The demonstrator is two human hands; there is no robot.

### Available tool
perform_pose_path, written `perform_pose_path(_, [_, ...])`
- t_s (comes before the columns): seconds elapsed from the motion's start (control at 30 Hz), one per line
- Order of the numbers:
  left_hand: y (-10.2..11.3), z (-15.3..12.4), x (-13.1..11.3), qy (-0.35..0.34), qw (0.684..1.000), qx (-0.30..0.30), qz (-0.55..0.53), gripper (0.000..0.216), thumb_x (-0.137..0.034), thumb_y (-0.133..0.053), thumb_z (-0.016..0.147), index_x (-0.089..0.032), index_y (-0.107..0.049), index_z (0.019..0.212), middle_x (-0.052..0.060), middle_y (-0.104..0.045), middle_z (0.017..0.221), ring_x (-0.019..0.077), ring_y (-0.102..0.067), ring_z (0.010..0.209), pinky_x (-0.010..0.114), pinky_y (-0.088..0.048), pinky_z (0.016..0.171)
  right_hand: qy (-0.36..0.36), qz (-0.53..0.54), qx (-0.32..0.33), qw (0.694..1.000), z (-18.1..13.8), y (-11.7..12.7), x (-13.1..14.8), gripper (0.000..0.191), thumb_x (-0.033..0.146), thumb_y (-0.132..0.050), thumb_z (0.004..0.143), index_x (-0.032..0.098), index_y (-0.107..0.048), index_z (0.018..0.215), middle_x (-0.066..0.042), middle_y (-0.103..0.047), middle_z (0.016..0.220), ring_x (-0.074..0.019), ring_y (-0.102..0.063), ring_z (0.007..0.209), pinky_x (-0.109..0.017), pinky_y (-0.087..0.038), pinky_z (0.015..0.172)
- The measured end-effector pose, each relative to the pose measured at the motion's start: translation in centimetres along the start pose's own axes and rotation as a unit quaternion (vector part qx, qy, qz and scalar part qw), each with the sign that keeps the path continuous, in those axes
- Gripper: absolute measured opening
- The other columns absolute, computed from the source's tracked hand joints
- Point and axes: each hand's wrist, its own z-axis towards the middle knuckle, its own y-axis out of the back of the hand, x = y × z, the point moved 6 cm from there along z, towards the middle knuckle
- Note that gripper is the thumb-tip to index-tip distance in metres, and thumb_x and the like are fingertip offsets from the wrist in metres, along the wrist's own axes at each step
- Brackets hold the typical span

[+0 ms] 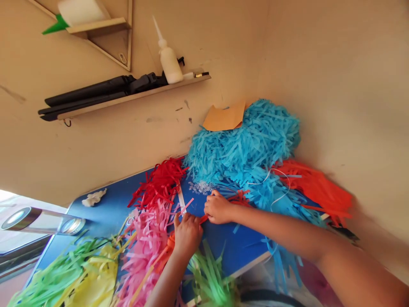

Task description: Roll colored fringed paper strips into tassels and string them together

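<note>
My left hand [188, 233] is closed low over the blue table, its fingers bunched together. Just right of it my right hand [218, 208] is closed too, fingers curled in. A short twisted red-orange paper strip [203, 219] shows between the two hands, gripped at both ends. Orange fringed paper [169, 244] lies beside my left wrist. Pink fringed paper [150, 238] spreads to the left, with red fringe [161, 179] behind it. Several small clear beads [201, 187] lie behind my right hand. My fingers hide the ends of the strip.
A big blue tissue-fringe pile [255, 136] fills the back corner, a tan paper piece [225, 117] on top. Orange-red fringe [313, 185] sits right, green [64, 264] and yellow [99, 273] left. A clear bottle [47, 221] lies at the left edge. A wall shelf [134, 97] holds a glue bottle [171, 64].
</note>
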Motion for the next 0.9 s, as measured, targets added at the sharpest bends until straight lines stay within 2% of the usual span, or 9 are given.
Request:
perform_pose_path(0.1, [-0.1, -0.4, 0.0, 0.012, 1.000, -0.012, -0.003, 0.019, -0.018, -0.052, 0.087, -0.021, -0.069, 0.079, 0.005, -0.071, 0.078, 0.0273, -0.062, 0.097, 0.054, -0.026, 0.104, 0.032, 0.002, -0.060, 0.998, -0.5, -0.2, 1.6, 0.021, 0.032, -0.055, 0.088, 0.015, -0.066, 0.096, -0.009, -0.067, 0.097, -0.0254, -0.051, 0.096, -0.046, -0.029, 0.089])
perform_pose_path(0.17, [-0.1, -0.8, 0.0, 0.020, 1.000, -0.020, -0.007, 0.021, -0.020, -0.051, 0.090, -0.022, -0.069, 0.079, 0.004, -0.072, 0.079, 0.0267, -0.062, 0.097, 0.053, -0.026, 0.104, 0.038, -0.003, -0.087, 0.995, -1.1, -0.7, 2.2, 0.018, 0.025, -0.050, 0.093, 0.015, -0.065, 0.093, -0.009, -0.066, 0.094, -0.0239, -0.050, 0.093, -0.045, -0.028, 0.089])
perform_pose_path(0.27, [-0.1, -1.5, 0.4, 0.024, 0.999, -0.024, -0.022, 0.021, -0.019, -0.052, 0.091, -0.025, -0.071, 0.082, 0.002, -0.073, 0.082, 0.0254, -0.062, 0.096, 0.053, -0.024, 0.103, 0.002, 0.034, -0.073, 0.997, -2.1, -1.7, 1.1, 0.023, 0.017, -0.046, 0.097, 0.016, -0.066, 0.086, -0.007, -0.067, 0.088, -0.0216, -0.050, 0.090, -0.042, -0.028, 0.087])
perform_pose_path(0.37, [-0.5, -2.3, 1.4, 0.038, 0.997, -0.022, -0.062, 0.022, -0.019, -0.053, 0.092, -0.029, -0.072, 0.085, -0.001, -0.075, 0.086, 0.0241, -0.063, 0.095, 0.051, -0.024, 0.102, -0.032, 0.094, -0.054, 0.994, -3.2, -1.9, -1.2, 0.020, 0.023, -0.054, 0.096, 0.019, -0.069, 0.085, -0.005, -0.068, 0.088, -0.0206, -0.051, 0.092, -0.040, -0.028, 0.086])
perform_pose_path(0.53, [-1.3, -3.0, 3.4, 0.096, 0.988, -0.032, -0.120, 0.021, -0.030, -0.055, 0.093, -0.030, -0.074, 0.084, -0.001, -0.076, 0.091, 0.0221, -0.064, 0.091, 0.044, -0.031, 0.093, -0.113, 0.149, -0.046, 0.981, -3.9, -2.2, -4.4, 0.013, 0.031, -0.067, 0.090, 0.025, -0.074, 0.080, 0.001, -0.069, 0.086, -0.0169, -0.055, 0.089, -0.033, -0.029, 0.080])
perform_pose_path(0.67, [-1.9, -2.5, 3.6, 0.110, 0.987, -0.019, -0.115, 0.024, -0.035, -0.053, 0.094, -0.026, -0.073, 0.083, 0.001, -0.075, 0.090, 0.0229, -0.064, 0.091, 0.042, -0.033, 0.088, -0.160, 0.174, -0.036, 0.971, -3.7, -2.6, -5.1, 0.012, 0.034, -0.071, 0.086, 0.024, -0.074, 0.080, 0.001, -0.068, 0.088, -0.0165, -0.056, 0.091, -0.030, -0.032, 0.079])
perform_pose_path(0.9, [-2.1, -0.8, 3.6, 0.097, 0.991, 0.036, -0.082, 0.026, -0.033, -0.055, 0.090, -0.022, -0.068, 0.071, 0.003, -0.071, 0.077, 0.0255, -0.062, 0.085, 0.042, -0.035, 0.080, -0.217, 0.156, 0.012, 0.963, -2.2, -2.7, -5.6, 0.015, 0.027, -0.069, 0.082, 0.020, -0.070, 0.068, -0.002, -0.068, 0.082, -0.0183, -0.057, 0.083, -0.030, -0.034, 0.074])
